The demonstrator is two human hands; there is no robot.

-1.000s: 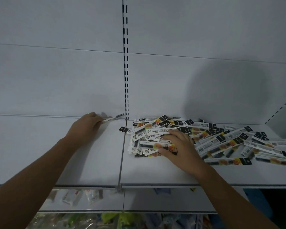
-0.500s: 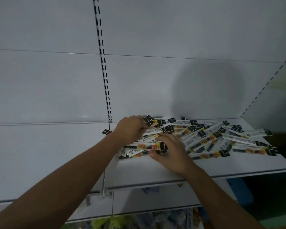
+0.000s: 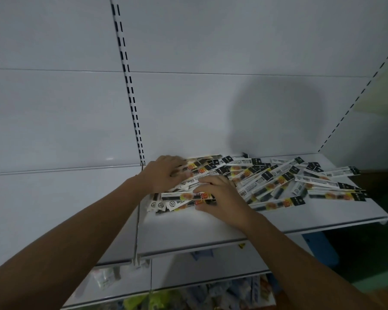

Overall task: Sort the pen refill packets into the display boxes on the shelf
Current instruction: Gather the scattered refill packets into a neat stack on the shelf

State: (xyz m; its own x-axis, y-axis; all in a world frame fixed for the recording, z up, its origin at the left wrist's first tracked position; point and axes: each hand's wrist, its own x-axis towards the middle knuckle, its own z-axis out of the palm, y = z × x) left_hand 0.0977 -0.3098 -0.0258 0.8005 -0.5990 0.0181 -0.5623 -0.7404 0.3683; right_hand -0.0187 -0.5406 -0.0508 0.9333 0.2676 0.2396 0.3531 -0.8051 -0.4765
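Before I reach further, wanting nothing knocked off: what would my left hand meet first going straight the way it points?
The left hand points right, so it likely meets more of the refill packets heaped beyond its fingertips.

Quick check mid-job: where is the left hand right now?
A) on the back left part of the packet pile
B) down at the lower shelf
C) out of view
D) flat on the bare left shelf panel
A: the left hand rests on the pile of refill packets, beside the right hand.
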